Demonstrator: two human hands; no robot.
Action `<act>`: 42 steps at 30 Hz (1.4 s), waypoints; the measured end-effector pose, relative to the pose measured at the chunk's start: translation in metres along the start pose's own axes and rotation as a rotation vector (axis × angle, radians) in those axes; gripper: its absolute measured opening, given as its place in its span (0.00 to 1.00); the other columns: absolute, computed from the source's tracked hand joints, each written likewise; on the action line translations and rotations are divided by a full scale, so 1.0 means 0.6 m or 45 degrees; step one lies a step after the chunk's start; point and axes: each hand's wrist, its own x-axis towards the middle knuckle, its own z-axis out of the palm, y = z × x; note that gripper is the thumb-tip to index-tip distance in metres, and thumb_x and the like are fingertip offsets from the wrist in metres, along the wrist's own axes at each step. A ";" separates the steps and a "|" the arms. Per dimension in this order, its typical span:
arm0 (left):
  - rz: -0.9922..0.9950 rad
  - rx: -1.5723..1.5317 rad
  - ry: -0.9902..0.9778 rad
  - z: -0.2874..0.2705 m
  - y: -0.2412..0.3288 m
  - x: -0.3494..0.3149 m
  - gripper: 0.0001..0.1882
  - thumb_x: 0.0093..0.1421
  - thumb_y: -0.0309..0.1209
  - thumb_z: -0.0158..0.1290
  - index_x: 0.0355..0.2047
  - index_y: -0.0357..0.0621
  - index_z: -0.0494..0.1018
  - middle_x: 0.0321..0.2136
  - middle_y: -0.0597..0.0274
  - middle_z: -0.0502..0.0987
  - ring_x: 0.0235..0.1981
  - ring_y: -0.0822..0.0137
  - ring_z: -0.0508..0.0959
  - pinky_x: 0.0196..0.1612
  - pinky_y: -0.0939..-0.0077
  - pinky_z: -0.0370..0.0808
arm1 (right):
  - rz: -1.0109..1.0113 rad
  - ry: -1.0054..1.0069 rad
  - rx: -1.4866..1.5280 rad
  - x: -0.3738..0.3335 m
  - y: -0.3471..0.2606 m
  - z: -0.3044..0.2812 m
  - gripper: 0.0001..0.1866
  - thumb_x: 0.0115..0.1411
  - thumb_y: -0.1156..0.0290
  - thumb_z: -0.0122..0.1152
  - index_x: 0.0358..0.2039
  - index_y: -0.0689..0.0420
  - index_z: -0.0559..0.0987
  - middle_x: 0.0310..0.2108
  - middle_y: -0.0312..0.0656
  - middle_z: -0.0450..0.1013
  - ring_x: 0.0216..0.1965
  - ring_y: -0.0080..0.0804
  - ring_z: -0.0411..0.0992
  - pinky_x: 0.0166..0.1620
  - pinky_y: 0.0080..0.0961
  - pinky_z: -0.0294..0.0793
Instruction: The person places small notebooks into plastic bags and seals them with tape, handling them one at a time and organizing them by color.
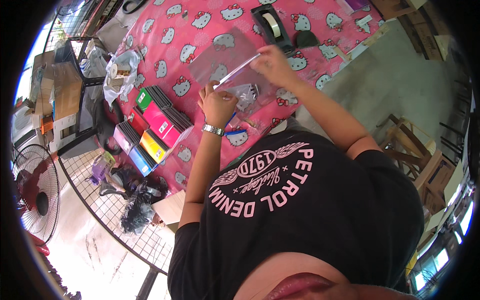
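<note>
A clear plastic bag (224,56) is stretched out above the pink cartoon-cat tablecloth. Across it runs a narrow white strip (238,70), slanting from lower left to upper right. My left hand (218,106) pinches the bag at the strip's lower left end. At the strip's upper right end my right hand (274,66) is closed on the bag's edge. A grey and white patch (246,96) shows through the plastic; I cannot tell whether it lies inside. Just right of my left wrist lies a blue pen (235,132), partly hidden by the wrist.
Rows of spiral notebooks (164,123) in several colours lie left of my left forearm. A black tape dispenser (271,27) stands beyond my right hand. White plastic bags (122,75) sit at the table's left edge. A fan (37,195) stands at far left, wooden furniture (407,145) at right.
</note>
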 end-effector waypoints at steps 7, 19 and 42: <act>0.066 -0.161 -0.274 -0.008 -0.010 0.044 0.14 0.35 0.34 0.62 0.26 0.50 0.76 0.32 0.67 0.77 0.44 0.63 0.71 0.46 0.56 0.59 | 0.804 0.117 0.172 0.017 0.121 -0.081 0.10 0.50 0.68 0.65 0.22 0.62 0.80 0.21 0.43 0.71 0.28 0.32 0.71 0.34 0.26 0.70; -0.254 -1.474 -0.202 0.071 -0.052 0.005 0.09 0.52 0.18 0.53 0.35 0.35 0.76 0.35 0.68 0.69 0.32 0.77 0.71 0.38 0.82 0.69 | 1.459 -0.565 1.635 -0.069 0.131 0.007 0.05 0.59 0.70 0.55 0.34 0.56 0.72 0.26 0.30 0.67 0.25 0.18 0.65 0.27 0.14 0.64; -0.605 -1.409 -0.330 0.068 -0.058 0.041 0.16 0.55 0.21 0.50 0.46 0.43 0.68 0.36 0.66 0.73 0.37 0.72 0.73 0.40 0.79 0.70 | 0.277 -0.662 0.146 -0.080 -0.031 0.015 0.37 0.44 0.73 0.69 0.54 0.54 0.62 0.43 0.43 0.67 0.47 0.33 0.68 0.47 0.30 0.69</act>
